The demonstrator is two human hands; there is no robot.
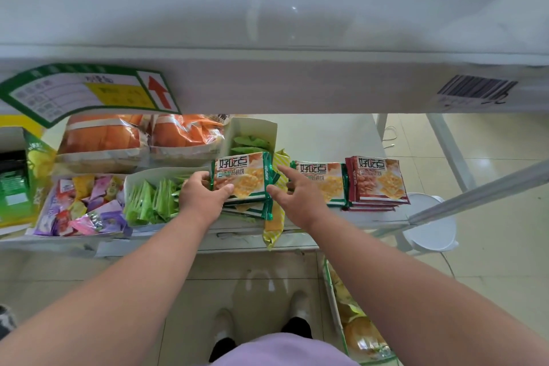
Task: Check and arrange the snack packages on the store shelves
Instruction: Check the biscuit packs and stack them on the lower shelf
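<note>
Here, left hand point(205, 196) gripping green cracker pack point(242, 177), shelf edge point(252, 235) near

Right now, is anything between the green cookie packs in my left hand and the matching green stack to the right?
Yes. A yellow striped package lies in the gap between the held green packs and the green stack, running under the right hand and overhanging the shelf edge. The left hand grips the packs.
</note>
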